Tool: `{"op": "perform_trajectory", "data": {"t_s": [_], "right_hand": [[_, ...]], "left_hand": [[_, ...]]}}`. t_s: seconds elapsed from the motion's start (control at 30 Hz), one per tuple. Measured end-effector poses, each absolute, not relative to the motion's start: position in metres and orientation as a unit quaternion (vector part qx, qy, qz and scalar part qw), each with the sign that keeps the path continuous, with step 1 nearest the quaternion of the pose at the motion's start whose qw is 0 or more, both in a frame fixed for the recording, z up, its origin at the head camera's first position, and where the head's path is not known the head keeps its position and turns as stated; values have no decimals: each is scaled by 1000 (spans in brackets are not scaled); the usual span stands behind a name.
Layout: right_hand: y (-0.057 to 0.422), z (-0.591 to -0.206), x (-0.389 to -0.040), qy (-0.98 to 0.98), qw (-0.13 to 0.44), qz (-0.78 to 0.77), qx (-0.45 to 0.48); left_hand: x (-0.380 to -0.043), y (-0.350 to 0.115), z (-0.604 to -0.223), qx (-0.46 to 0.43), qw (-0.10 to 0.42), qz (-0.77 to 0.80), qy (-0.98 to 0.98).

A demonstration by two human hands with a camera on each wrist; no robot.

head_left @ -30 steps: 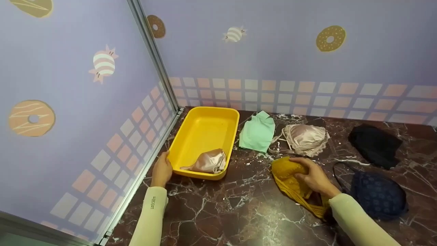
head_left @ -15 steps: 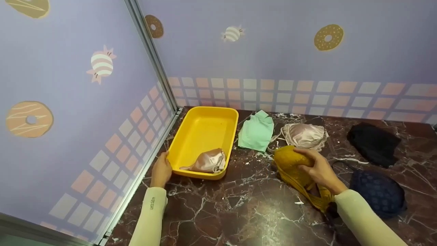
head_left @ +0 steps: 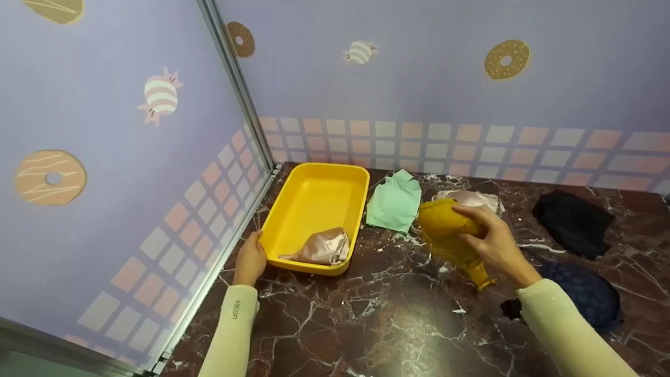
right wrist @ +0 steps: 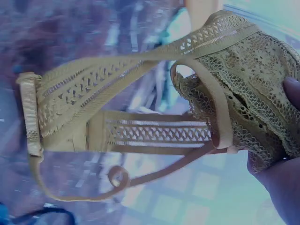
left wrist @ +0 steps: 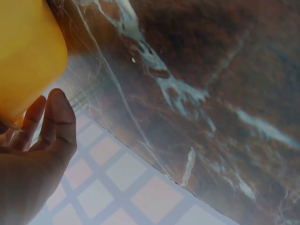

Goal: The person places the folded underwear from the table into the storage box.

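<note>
In the head view my right hand [head_left: 494, 241] pinches a mustard-yellow lace bra [head_left: 445, 222] by its cups, raised above the table. Its band and thin straps dangle loose in the right wrist view, where the lace bra [right wrist: 253, 79] shows up close. On the left, my left hand [head_left: 250, 259] holds the near left corner of a yellow tray [head_left: 314, 196]. The left wrist view shows the fingers [left wrist: 61, 112] bent against the tray's corner; part of the grip is hidden. A pink satin bra [head_left: 324, 248] lies in the tray's near end.
Right of the tray lies a mint-green garment [head_left: 394, 204]. A champagne satin bra [head_left: 476, 200] is partly hidden behind the mustard one. Farther right are a black garment [head_left: 573, 222] and a navy bra [head_left: 581, 296]. Patterned walls [head_left: 419, 78] bound the marble table at the back and left.
My right hand has lifted the mustard bra off the table and slightly away from me; its band now hangs. The left hand and the tray stay in place.
</note>
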State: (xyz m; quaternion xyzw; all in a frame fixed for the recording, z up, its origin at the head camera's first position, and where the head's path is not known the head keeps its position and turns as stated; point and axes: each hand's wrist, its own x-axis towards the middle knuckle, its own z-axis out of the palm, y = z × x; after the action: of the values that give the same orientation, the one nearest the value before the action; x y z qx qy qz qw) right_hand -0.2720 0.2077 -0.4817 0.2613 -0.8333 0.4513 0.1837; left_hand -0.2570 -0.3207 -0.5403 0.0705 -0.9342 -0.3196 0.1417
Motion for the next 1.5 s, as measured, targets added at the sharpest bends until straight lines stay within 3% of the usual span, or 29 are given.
{"op": "perform_trajectory", "data": {"t_s": [0.6,0.9,1.5], "right_hand": [[156,-420,-278,-804,188,492,276],[108,-369,-260,-780,171,522,300],[36,-357,-278,-711,198,579,348]], "left_hand": [[-256,-317,-542,77,128,-334,-931],[-255,-316,-543,78,130,-332,-931],[-255,-315,-543,83,133,-335,-929]]}}
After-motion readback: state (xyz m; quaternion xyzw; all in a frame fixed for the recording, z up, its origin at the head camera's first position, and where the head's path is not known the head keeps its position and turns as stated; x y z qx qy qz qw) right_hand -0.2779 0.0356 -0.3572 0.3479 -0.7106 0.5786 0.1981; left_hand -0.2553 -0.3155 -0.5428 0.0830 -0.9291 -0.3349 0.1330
